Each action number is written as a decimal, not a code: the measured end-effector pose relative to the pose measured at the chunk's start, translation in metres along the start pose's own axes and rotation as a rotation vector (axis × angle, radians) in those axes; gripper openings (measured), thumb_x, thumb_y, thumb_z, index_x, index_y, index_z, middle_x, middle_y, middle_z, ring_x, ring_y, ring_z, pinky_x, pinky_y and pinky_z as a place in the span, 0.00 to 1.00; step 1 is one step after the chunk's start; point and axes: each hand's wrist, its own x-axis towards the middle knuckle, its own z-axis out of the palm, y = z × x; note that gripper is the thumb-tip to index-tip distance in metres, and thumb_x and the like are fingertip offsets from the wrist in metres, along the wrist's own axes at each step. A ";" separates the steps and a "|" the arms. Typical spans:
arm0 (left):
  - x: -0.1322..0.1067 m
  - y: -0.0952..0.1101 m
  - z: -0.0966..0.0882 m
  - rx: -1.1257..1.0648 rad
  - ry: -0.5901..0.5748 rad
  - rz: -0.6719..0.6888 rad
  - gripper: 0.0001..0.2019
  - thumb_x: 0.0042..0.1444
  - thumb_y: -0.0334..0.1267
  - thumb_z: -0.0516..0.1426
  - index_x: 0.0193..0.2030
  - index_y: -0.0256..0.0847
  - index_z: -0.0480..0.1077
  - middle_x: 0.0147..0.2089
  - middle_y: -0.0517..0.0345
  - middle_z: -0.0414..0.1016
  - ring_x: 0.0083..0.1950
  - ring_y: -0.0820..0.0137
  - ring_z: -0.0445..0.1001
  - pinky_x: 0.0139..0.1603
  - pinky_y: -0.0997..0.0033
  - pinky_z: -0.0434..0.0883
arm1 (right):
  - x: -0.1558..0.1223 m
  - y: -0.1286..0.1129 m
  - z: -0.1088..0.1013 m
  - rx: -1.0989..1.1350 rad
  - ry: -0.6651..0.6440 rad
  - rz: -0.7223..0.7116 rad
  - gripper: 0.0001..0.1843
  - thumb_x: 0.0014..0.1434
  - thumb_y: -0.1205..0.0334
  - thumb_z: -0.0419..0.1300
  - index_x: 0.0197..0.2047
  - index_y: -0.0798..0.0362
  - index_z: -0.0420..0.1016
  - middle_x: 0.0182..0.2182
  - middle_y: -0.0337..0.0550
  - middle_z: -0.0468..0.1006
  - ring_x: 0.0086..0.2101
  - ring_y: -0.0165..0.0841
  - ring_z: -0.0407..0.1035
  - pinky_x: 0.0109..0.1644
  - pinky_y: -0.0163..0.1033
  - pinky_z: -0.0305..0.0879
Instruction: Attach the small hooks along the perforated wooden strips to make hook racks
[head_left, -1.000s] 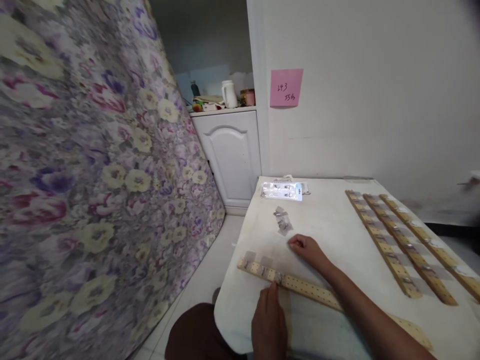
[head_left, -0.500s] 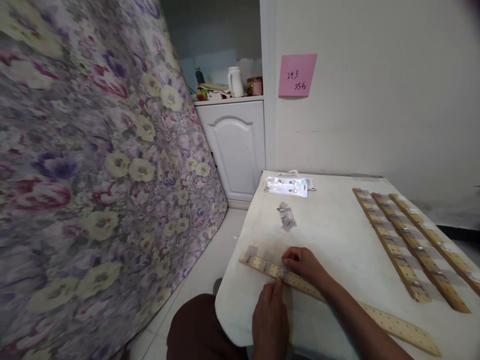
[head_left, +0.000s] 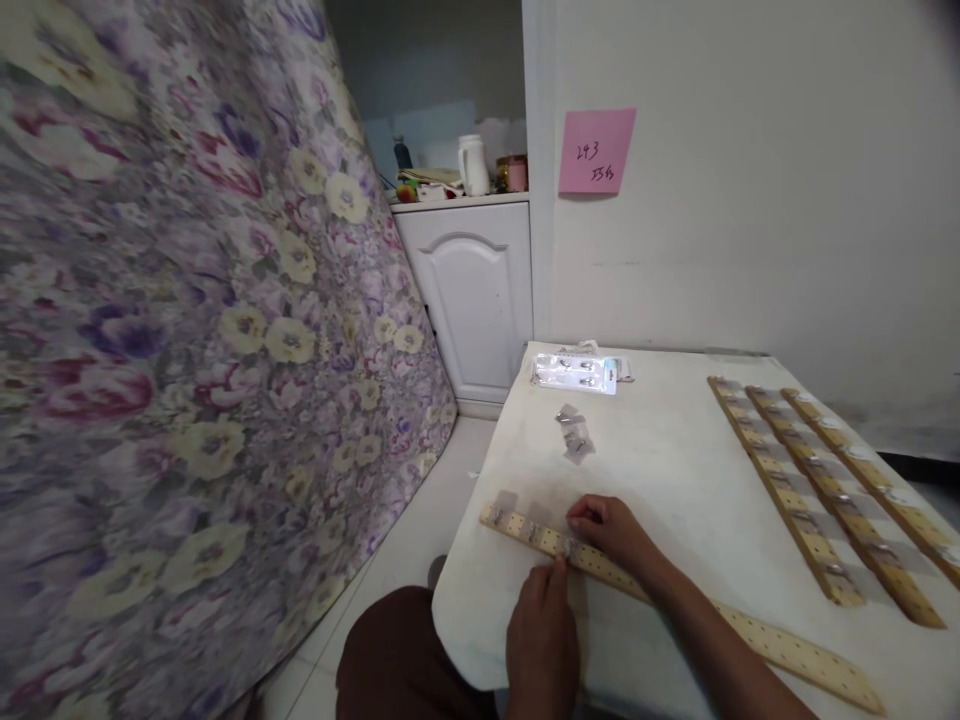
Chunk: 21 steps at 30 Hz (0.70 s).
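Observation:
A long wooden strip (head_left: pixel 795 650) with rows of small holes lies slantwise across the near part of the table, passing under my right forearm. Small metal pieces with clear plastic squares (head_left: pixel 496 513) sit along its left end. My left hand (head_left: pixel 544 620) is at the near edge, fingers closed together, a fingertip against a shiny metal piece (head_left: pixel 566 546) on the strip. Just past the far edge, my right hand (head_left: pixel 609 527) is pinched beside that same piece. Whatever lies between its fingertips is too small to make out.
Three similar strips (head_left: pixel 776 485) with fittings lie on the right of the white table (head_left: pixel 660 440). Several loose small plastic packets (head_left: pixel 574 436) lie beyond my hands. A clear blister pack (head_left: pixel 574 373) is at the far edge. A floral curtain (head_left: pixel 225 350) hangs at left.
The whole view has shifted very slightly. Both hands keep nearly the same place at the metal piece, with the left fingertip still on the strip's near edge.

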 end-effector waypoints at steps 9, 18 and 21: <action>0.000 0.002 -0.004 0.003 -0.059 -0.040 0.25 0.55 0.23 0.45 0.60 0.37 0.61 0.48 0.48 0.70 0.49 0.66 0.70 0.49 0.67 0.71 | -0.001 0.000 0.002 -0.032 0.021 -0.011 0.07 0.49 0.62 0.57 0.28 0.55 0.75 0.21 0.37 0.72 0.24 0.30 0.65 0.28 0.33 0.57; -0.001 0.000 -0.002 0.015 -0.023 -0.013 0.25 0.56 0.23 0.44 0.60 0.37 0.61 0.48 0.48 0.70 0.49 0.66 0.69 0.50 0.67 0.70 | -0.002 0.002 0.003 -0.053 0.044 -0.027 0.07 0.50 0.61 0.57 0.28 0.54 0.75 0.21 0.37 0.73 0.25 0.30 0.65 0.29 0.33 0.58; -0.001 0.000 -0.002 0.013 -0.018 -0.018 0.26 0.55 0.22 0.44 0.60 0.38 0.61 0.47 0.49 0.70 0.49 0.66 0.69 0.49 0.67 0.71 | -0.002 0.002 0.004 -0.056 0.046 -0.022 0.07 0.50 0.61 0.57 0.28 0.54 0.75 0.21 0.37 0.74 0.25 0.31 0.66 0.29 0.33 0.58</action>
